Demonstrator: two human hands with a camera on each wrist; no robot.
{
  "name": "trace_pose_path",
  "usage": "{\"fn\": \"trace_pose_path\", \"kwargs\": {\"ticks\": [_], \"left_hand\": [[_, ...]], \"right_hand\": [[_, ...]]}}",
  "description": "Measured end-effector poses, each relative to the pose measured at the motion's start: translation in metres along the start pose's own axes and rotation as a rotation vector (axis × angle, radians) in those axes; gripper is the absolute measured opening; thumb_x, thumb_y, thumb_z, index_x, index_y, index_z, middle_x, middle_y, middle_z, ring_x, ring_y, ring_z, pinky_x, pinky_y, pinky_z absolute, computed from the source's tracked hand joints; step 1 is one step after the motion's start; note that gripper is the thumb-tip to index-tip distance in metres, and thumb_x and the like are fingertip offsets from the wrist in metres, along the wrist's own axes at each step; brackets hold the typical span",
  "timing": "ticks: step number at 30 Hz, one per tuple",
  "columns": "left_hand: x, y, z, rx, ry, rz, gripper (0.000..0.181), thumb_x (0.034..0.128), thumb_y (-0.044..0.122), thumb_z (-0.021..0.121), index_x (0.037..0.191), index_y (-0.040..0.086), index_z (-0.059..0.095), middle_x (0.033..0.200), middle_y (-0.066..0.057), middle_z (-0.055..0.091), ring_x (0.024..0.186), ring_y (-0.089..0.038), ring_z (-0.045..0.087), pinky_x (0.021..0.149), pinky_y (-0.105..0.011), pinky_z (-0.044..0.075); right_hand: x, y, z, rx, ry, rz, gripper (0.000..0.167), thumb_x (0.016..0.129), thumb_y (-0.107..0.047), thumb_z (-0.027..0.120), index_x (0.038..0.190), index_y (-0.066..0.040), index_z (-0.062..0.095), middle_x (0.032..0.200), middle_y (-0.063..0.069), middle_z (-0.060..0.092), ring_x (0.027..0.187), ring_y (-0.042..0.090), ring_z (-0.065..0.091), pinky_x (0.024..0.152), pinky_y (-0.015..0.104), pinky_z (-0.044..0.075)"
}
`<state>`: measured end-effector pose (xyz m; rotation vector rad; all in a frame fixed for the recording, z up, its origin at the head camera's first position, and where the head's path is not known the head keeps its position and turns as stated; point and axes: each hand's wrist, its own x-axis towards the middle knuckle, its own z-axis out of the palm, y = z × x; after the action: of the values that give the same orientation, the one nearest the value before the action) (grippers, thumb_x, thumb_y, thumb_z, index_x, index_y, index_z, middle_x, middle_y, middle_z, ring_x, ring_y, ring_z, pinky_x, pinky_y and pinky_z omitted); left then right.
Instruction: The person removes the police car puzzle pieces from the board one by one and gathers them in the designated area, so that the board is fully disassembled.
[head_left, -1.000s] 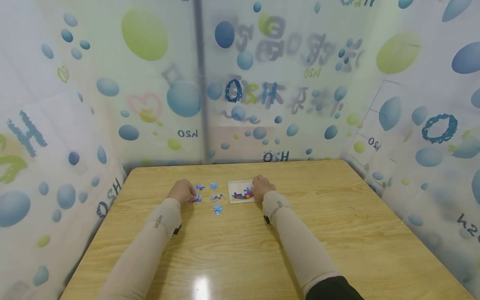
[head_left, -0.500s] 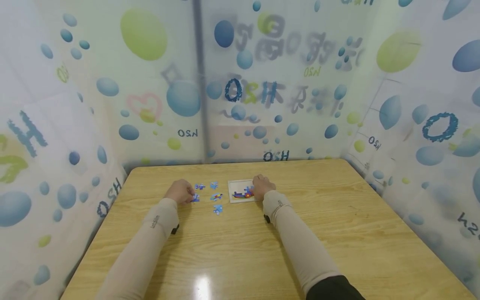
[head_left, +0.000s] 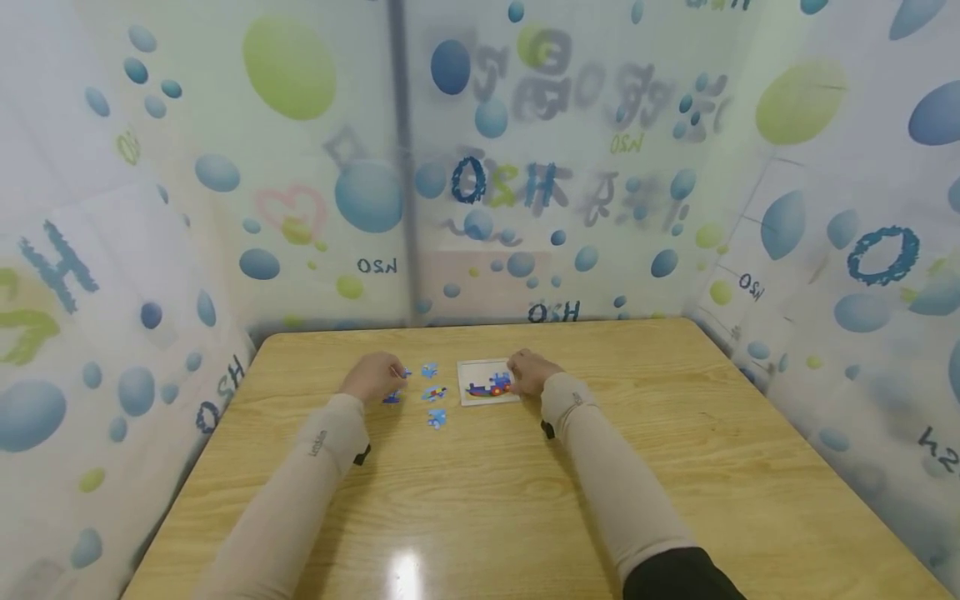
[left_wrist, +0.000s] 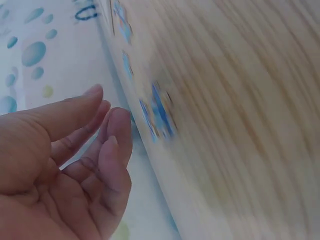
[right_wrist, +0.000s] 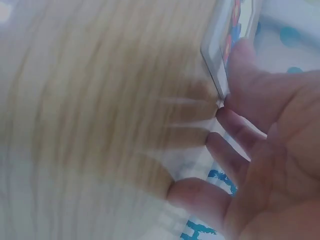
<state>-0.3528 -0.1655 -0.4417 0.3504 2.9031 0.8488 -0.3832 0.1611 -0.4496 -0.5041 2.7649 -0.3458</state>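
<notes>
My left hand (head_left: pixel 375 377) is over the left puzzle pieces, its fingertips by the upper-left piece (head_left: pixel 407 372). In the left wrist view this hand (left_wrist: pixel 85 155) has loosely bent fingers and a thumb with nothing visible between them, beside a blue piece (left_wrist: pixel 161 112). At the right edge of the white-framed puzzle board (head_left: pixel 472 403), my right hand (head_left: pixel 534 372) touches the frame. A boat picture (head_left: pixel 483 390) is partly assembled in it. In the right wrist view, the thumb of this hand (right_wrist: pixel 255 135) lies against the board's frame (right_wrist: pixel 212 60), other fingers spread beside its corner.
Between the hands lie loose pieces: one at the back (head_left: pixel 429 370), a multicoloured one (head_left: pixel 433 393) and one nearer the front (head_left: pixel 437 418). Another blue piece (head_left: pixel 392 398) is below the left hand. Patterned curtains (head_left: pixel 480 283) surround the wooden table (head_left: pixel 480 500).
My left hand has shifted right and away from me, from the lower-left piece to the upper-left one. The right hand has moved slightly right, uncovering more of the board's right edge.
</notes>
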Motion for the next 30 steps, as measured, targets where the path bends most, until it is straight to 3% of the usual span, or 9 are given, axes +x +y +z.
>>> {"fn": "trace_pose_path", "kwargs": {"ticks": [6,12,17,22,30], "left_hand": [[0.015,0.037,0.018,0.011,-0.017,0.064,0.015,0.0961,0.015,0.07,0.106,0.005,0.071,0.105,-0.011,0.071,0.092,-0.025,0.067,0.083,-0.043,0.057],[0.037,0.065,0.046,0.018,-0.063,0.116,0.022,0.0991,0.015,0.067,0.116,0.002,0.069,0.11,-0.012,0.07,0.098,-0.026,0.067,0.087,-0.043,0.057],[0.053,0.085,0.068,0.077,-0.099,0.069,0.031,0.1008,0.022,0.065,0.126,0.004,0.066,0.125,-0.012,0.068,0.111,-0.029,0.066,0.095,-0.044,0.054],[0.061,0.103,0.079,0.128,-0.133,0.011,0.034,0.104,0.021,0.058,0.132,0.004,0.064,0.137,-0.011,0.063,0.129,-0.031,0.057,0.11,-0.047,0.044],[0.074,0.112,0.096,0.17,-0.16,0.055,0.031,0.1029,0.014,0.054,0.129,0.004,0.068,0.133,-0.012,0.066,0.125,-0.031,0.061,0.106,-0.046,0.049]], "right_hand": [[0.003,0.001,0.003,-0.026,0.029,0.02,0.053,0.101,-0.033,0.064,0.144,-0.006,0.049,0.151,0.015,0.042,0.14,0.033,0.042,0.112,0.048,0.041],[0.013,0.005,0.008,-0.033,0.04,0.049,0.053,0.099,-0.032,0.068,0.143,-0.008,0.051,0.152,0.012,0.042,0.141,0.031,0.042,0.114,0.047,0.04],[0.017,0.005,0.01,-0.061,0.042,0.055,0.053,0.099,-0.033,0.068,0.143,-0.008,0.051,0.151,0.012,0.043,0.139,0.031,0.043,0.113,0.046,0.041],[0.018,0.004,0.011,-0.096,0.063,0.046,0.053,0.099,-0.033,0.068,0.142,-0.007,0.051,0.149,0.012,0.046,0.137,0.03,0.046,0.111,0.046,0.043],[0.015,0.002,0.011,-0.101,0.068,0.067,0.054,0.099,-0.034,0.068,0.143,-0.009,0.052,0.149,0.011,0.046,0.137,0.029,0.046,0.109,0.046,0.046]]}}
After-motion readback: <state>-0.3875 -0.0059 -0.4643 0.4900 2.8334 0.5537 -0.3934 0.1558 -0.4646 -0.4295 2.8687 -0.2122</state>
